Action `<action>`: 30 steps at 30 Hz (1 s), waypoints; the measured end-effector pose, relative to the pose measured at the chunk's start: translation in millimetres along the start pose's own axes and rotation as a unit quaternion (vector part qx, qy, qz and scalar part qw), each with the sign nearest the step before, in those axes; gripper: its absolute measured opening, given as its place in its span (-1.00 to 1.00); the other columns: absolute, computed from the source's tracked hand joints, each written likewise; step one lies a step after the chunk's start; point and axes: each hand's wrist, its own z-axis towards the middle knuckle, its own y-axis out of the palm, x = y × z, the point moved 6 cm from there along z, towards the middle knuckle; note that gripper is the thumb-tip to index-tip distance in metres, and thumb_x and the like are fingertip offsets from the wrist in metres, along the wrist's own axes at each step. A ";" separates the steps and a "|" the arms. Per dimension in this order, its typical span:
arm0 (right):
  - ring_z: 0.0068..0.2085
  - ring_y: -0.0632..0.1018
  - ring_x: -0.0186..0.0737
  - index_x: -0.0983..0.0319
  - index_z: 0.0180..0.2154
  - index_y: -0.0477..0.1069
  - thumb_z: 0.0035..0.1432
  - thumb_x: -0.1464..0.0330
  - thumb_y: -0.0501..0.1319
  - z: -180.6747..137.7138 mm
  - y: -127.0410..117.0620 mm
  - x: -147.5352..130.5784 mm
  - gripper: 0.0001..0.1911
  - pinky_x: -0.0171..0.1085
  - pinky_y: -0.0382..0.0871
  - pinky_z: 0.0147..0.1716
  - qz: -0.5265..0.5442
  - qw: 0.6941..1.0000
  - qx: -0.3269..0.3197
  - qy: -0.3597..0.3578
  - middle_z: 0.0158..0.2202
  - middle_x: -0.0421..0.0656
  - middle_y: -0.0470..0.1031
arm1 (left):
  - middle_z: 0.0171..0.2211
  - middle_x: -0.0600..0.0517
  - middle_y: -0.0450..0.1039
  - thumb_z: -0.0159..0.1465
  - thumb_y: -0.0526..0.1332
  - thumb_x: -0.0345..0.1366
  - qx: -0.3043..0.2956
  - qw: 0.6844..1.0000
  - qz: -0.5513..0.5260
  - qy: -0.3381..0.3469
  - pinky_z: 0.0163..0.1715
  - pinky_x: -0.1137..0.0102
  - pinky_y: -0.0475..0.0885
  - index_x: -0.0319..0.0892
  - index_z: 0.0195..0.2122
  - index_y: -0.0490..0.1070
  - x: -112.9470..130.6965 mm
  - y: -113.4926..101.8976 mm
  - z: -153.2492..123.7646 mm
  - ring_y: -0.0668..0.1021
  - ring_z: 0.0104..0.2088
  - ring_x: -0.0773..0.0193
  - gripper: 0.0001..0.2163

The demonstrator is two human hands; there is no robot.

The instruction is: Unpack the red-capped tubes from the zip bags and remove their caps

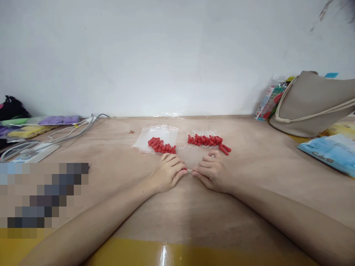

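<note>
Hands together at table centre: left hand and right hand, fingertips nearly touching, each grip pinched shut on one clear tube. Clear tubes in a row just beyond at 12 o'clock. Loose red caps on plastic bags at 11 o'clock; capped droppers at 1 o'clock. Bare wood toward 6 o'clock, up to the yellow table edge. Beige bag far out at 2 o'clock; cables at 10 o'clock. Wall along the far edge.
</note>
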 end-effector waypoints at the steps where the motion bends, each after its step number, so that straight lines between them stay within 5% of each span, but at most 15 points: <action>1: -0.46 0.29 -0.37 0.23 -0.48 0.43 0.18 0.35 0.08 0.0 -1.5 -1.7 -0.76 -0.22 0.00 -0.23 0.003 1.000 0.003 -0.006 -0.61 -0.27 0.37 | -0.32 0.03 0.43 0.30 0.00 -0.28 -0.012 1.000 0.002 0.005 -0.14 0.27 0.18 -0.18 -0.33 0.37 1.1 0.1 -0.7 0.37 -0.21 0.25 -0.82; 23: -0.46 0.27 -0.38 0.21 -0.37 0.43 0.15 0.38 0.11 -11.4 -11.3 -7.7 -0.87 -0.21 0.02 -0.24 -0.004 0.998 0.029 -0.060 -0.60 -0.29 0.36 | -0.37 0.02 0.37 0.31 -0.05 -0.29 -0.030 0.999 -0.014 0.031 -0.13 0.29 0.18 -0.18 -0.34 0.32 5.8 -6.2 -13.8 0.35 -0.25 0.26 -0.81; 26: -0.46 0.29 -0.37 0.20 -0.36 0.45 0.14 0.38 0.12 -14.2 -15.6 5.1 -0.87 -0.21 0.03 -0.23 -0.012 0.999 0.037 -0.031 -0.60 -0.28 0.37 | -0.38 0.01 0.37 0.31 -0.06 -0.31 -0.004 1.000 -0.016 0.000 -0.19 0.31 0.22 -0.19 -0.37 0.30 -8.0 -8.8 -18.9 0.36 -0.28 0.26 -0.80; 30: -0.42 0.34 -0.33 0.20 -0.32 0.47 0.11 0.39 0.12 -17.0 -21.7 36.2 -0.85 -0.20 0.02 -0.24 -0.068 0.991 0.069 0.092 -0.54 -0.22 0.43 | -0.36 0.00 0.35 0.32 -0.05 -0.32 0.036 0.997 -0.050 -0.051 -0.28 0.38 0.29 -0.18 -0.31 0.31 -25.5 -11.5 -26.6 0.37 -0.33 0.30 -0.82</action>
